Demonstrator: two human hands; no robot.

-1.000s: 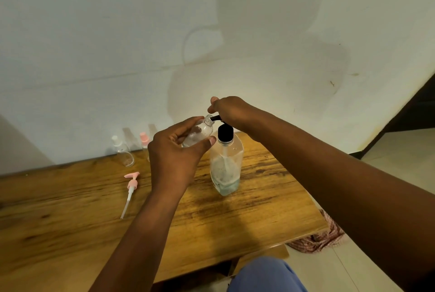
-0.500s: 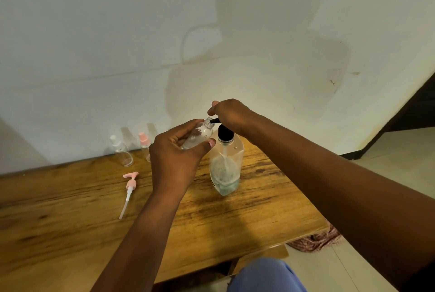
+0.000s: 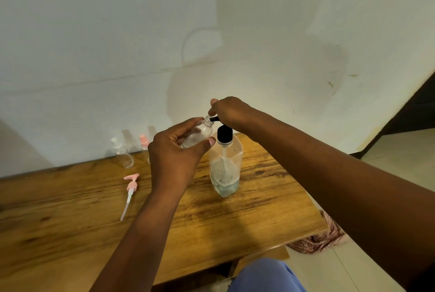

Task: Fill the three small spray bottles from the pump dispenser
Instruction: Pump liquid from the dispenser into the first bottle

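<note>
Clear plastic spray bottle [image 3: 199, 133], cap off, is being held tilted in the air above the table, its open neck meeting the black spout of the pump dispenser [image 3: 225, 162]. The tilt is likely bringing the narrow mouth square to the spout so the liquid goes in rather than down the side. Left hand [image 3: 173, 152] is curling round the bottle's body, thumb under and fingers over, leaving the neck free. Right hand [image 3: 229, 111] is sitting on top of the pump head, fingers bent over it, apparently pressing; how far the head is pushed down cannot be told. The dispenser is standing upright on the wooden table [image 3: 270, 209], a little pale bluish liquid showing low in its body, dip tube reaching into it.

Loose pink sprayer head [image 3: 130, 188] is lying on its side to the left, tube pointing toward the near edge; judging by the open neck, it belongs to the held bottle and is waiting to be screwed back. Two more small bottles are standing by the wall: a clear-capped one [image 3: 122, 156] and a pink-capped one [image 3: 144, 144], partly hidden behind the left hand. Whether either holds liquid cannot be told. Checked cloth [image 3: 322, 240] is lying on the floor beyond the table's right edge.
</note>
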